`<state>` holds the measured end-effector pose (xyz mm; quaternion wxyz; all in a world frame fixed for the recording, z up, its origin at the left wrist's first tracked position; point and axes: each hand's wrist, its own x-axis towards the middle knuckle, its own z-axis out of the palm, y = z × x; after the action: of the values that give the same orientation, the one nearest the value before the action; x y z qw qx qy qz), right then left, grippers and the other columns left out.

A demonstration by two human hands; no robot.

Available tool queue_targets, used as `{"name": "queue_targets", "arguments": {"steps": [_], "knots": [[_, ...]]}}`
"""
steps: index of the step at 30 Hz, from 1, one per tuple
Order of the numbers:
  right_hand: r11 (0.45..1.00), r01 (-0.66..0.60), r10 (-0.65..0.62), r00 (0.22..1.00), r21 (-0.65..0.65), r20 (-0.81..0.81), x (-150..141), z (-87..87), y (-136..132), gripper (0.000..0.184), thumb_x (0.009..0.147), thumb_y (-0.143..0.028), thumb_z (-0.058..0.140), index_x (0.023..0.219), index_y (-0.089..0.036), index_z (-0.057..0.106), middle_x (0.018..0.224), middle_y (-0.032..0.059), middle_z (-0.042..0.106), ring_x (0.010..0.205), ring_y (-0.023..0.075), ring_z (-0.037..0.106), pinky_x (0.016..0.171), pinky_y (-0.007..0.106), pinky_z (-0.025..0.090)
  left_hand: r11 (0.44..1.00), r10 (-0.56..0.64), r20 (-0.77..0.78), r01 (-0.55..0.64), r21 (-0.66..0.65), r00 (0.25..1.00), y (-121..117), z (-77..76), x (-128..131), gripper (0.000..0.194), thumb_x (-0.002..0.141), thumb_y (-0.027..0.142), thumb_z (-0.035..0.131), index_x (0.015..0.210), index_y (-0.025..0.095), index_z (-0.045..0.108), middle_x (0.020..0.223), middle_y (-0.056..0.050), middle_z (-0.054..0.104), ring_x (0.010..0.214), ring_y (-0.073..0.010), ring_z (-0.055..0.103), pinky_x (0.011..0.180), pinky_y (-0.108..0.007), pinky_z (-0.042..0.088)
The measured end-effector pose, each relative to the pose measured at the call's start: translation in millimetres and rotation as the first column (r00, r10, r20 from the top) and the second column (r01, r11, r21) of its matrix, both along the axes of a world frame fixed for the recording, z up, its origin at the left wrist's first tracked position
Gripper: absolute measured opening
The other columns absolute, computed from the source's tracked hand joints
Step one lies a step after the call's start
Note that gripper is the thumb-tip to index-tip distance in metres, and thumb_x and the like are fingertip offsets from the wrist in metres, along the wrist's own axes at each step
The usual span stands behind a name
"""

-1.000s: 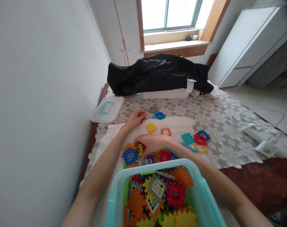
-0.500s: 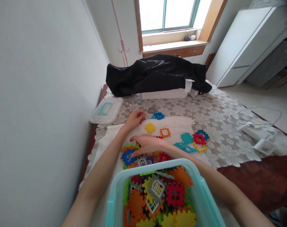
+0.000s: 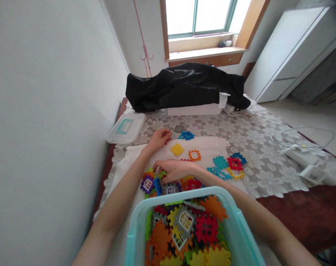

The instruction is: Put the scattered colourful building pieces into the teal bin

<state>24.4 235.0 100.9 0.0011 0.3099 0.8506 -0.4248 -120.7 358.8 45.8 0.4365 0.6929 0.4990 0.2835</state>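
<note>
My right hand point(image 3: 175, 169) lies on a heap of coloured interlocking toy tiles point(image 3: 168, 184) on a white cloth point(image 3: 209, 146). Its fingers are bent down into the heap and pinch a blue tile point(image 3: 157, 183) that stands on edge beside a purple window tile point(image 3: 147, 184). My left hand point(image 3: 159, 139) rests farther back on the cloth with its fingers curled in, close to a grey tile point(image 3: 179, 129) and a blue tile point(image 3: 187, 135). A yellow tile point(image 3: 177, 149) and an orange tile point(image 3: 194, 154) lie between my hands. In front of me stands a teal bin point(image 3: 237, 229) full of tiles.
More tiles point(image 3: 229, 164) lie at the cloth's right edge on the lace tablecloth. A white lid with a teal handle point(image 3: 123, 127) sits at the left by the wall. A black bag point(image 3: 184, 90) over a white box is at the back. White cables and adapters point(image 3: 303, 155) lie at the right.
My right hand's fingers have gone from stretched over the heap to bent into it. The blue tile has tipped on edge and a purple window tile has come into sight. My left hand has stayed put.
</note>
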Motion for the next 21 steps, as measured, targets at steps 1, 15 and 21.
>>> {"name": "queue_targets", "arguments": {"steps": [1, 15, 21], "knots": [[1.000, -0.010, 0.010, 1.000, -0.008, -0.022, 0, -1.0, 0, 0.061, 0.094, -0.025, 0.084, 0.151, -0.015, 0.066, 0.145, 0.0144, 0.075, 0.122, 0.0264, 0.073, 0.095, 0.030, 0.053, 1.000, -0.001, 0.000, 0.001, -0.003, 1.000, 0, 0.1, 0, 0.024, 0.101, 0.041, 0.063, 0.102, 0.018, 0.068, 0.078, -0.003, 0.070, 0.055, -0.0135, 0.054, 0.046, -0.024, 0.040], [0.997, -0.083, 0.083, 0.996, 0.005, -0.040, 2, -6.9, 4, 0.024, 0.100, -0.020, 0.081, 0.123, -0.012, 0.083, 0.111, 0.0055, 0.083, 0.079, 0.0101, 0.064, 0.069, 0.021, 0.044, 1.000, 0.000, -0.010, 0.000, -0.003, 1.000, -1, 0.3, 0, 0.022, 0.103, 0.038, 0.063, 0.103, 0.017, 0.068, 0.077, -0.003, 0.069, 0.054, -0.0132, 0.052, 0.046, -0.025, 0.038], [0.998, -0.037, 0.044, 0.984, 0.044, -0.171, 13, -9.1, 14, 0.019, 0.095, -0.012, 0.084, 0.113, -0.015, 0.082, 0.108, 0.0057, 0.083, 0.090, 0.0145, 0.072, 0.081, 0.024, 0.053, 1.000, -0.012, 0.023, 0.012, 0.007, 1.000, 1, -4.2, -1, 0.025, 0.102, 0.042, 0.064, 0.103, 0.018, 0.068, 0.078, -0.003, 0.069, 0.054, -0.0137, 0.052, 0.048, -0.026, 0.039]]}}
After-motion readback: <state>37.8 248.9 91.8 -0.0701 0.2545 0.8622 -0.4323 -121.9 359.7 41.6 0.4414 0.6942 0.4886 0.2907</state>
